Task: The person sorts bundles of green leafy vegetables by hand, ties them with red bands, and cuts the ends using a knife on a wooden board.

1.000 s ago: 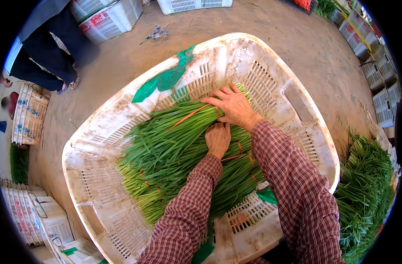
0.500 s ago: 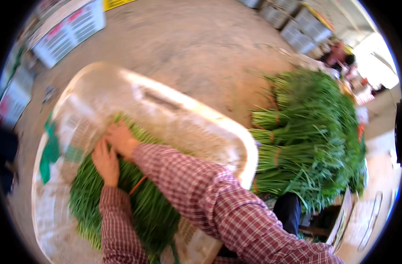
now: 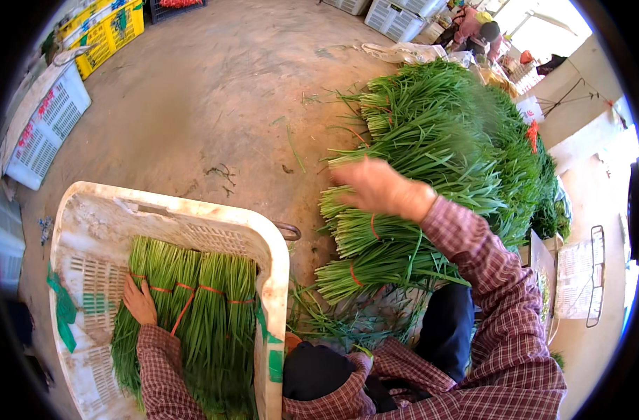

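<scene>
Bundles of long flat green leaves, looking like garlic chives [image 3: 214, 329], lie side by side in a dirty white plastic crate [image 3: 172, 203], tied with orange bands. My left hand [image 3: 141, 301] rests on the leftmost bundle with its fingers extended. Outside the crate, to the right, my right hand [image 3: 379, 185] is over the stem ends of a large heap of tied chive bundles [image 3: 431, 168]. It is blurred, but the fingers look stretched out and nothing shows in them. Whether it touches the stems I cannot tell.
Loose leaves [image 3: 361, 322] litter the floor between crate and heap, beside my dark-trousered knee [image 3: 449, 322]. A metal handle [image 3: 288, 231] sticks out from the crate's corner. White crates [image 3: 50, 126] and yellow crates [image 3: 113, 38] stand far left. Another person [image 3: 477, 31] is at the back right.
Both hands were together on chives inside the crate. My right hand has left it and moved right to the heap; my left hand stays inside. The view has shifted toward the right.
</scene>
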### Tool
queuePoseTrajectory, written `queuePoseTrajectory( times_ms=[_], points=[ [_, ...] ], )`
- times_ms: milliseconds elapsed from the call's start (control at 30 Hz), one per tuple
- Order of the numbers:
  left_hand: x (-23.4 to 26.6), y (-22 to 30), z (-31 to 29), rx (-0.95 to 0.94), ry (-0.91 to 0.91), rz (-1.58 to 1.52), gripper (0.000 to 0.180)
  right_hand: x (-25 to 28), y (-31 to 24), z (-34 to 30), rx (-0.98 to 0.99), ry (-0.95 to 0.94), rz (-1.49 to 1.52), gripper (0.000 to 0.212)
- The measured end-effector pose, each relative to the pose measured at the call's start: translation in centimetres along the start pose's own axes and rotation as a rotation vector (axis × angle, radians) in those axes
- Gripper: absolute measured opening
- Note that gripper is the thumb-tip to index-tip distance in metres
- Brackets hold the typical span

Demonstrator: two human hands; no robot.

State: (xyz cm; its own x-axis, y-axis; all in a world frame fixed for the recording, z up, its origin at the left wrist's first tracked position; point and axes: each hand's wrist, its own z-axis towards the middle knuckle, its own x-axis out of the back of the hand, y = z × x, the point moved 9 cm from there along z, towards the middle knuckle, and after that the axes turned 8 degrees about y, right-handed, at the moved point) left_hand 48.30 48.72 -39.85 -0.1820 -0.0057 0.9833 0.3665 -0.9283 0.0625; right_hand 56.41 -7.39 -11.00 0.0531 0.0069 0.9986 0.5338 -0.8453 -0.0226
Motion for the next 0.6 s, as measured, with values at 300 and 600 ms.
queuePoseTrajectory(
  times_ms=[300,600],
  points=[
    [4.0,-5.5,-6.1,0.112,-0.219,0.215,0.071,-14.1,7.2,-8.6,-0.253,-0.611,-0.736,0.082],
    [27.6,6.7,-9.1,-0.1,0.256,-0.69,0.056,-3.1,5.8,-11.7,-0.31,-0.154,-0.337,0.074]
  ],
)
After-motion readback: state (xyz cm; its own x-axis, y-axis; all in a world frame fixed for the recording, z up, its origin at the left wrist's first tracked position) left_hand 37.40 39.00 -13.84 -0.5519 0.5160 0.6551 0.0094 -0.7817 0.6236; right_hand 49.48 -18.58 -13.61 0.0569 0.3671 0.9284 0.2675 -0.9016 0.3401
